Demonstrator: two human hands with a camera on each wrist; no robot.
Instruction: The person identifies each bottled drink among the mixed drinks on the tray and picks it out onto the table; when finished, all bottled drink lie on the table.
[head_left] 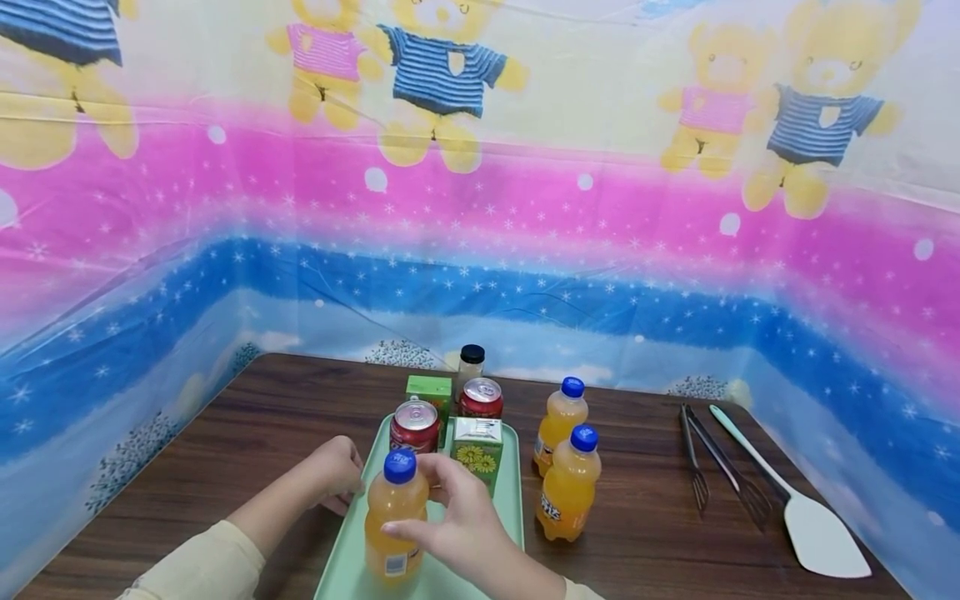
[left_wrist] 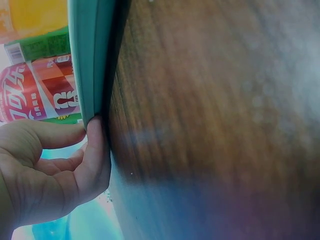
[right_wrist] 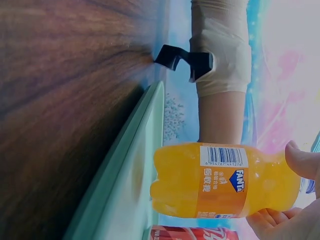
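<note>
My right hand grips an orange Fanta bottle by its upper part, the blue cap facing up. In the right wrist view the bottle's base is close over the pale green tray. With thumb and fingers, my left hand pinches the tray's left rim. Behind the held bottle, a red soda can stands on the tray beside a green drink carton with yellow flowers. Farther back are a second red can and another green carton.
Two more orange bottles, a near one and a far one, stand right of the tray. A black-lidded jar is at the back. On the right lie a white-headed spatula and dark whisk-like utensils. Patterned fabric surrounds the wooden table.
</note>
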